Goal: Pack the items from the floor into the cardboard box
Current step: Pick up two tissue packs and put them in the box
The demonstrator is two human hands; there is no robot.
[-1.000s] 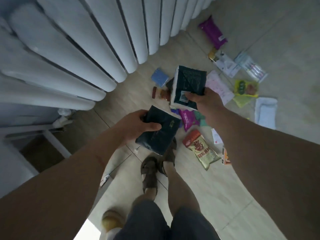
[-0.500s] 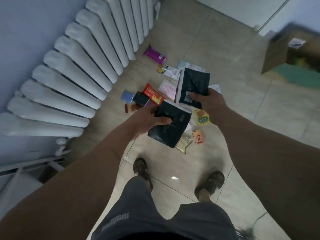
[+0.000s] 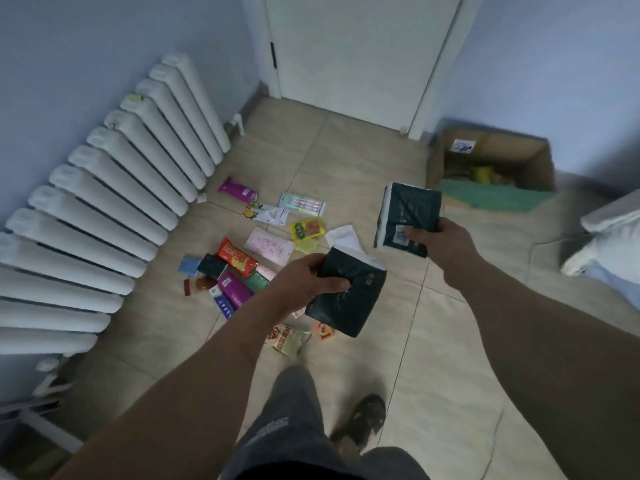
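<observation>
My left hand [image 3: 310,280] grips a dark green tissue pack [image 3: 349,299] held above the floor. A second dark green tissue pack [image 3: 410,214] is held by my right hand [image 3: 438,242], raised toward the right. The open cardboard box [image 3: 535,161] stands on the floor at the far right by the wall, with a few items and a green thing inside. Several small packets lie scattered on the tiles: a purple pack [image 3: 237,188], a red snack bag [image 3: 237,259], a pink packet [image 3: 268,249], a yellow packet [image 3: 308,228] and a pen pack [image 3: 302,203].
A long white radiator [image 3: 104,216] lines the left wall. A closed white door [image 3: 349,53] is straight ahead. White bedding [image 3: 609,237] juts in at the right edge. My legs and sandalled foot [image 3: 362,424] stand on the tiles below.
I have stood up and turned right, so the door and the cardboard box came into view. Both hands lifted their tissue packs away from the pile; the right one moved toward the box.
</observation>
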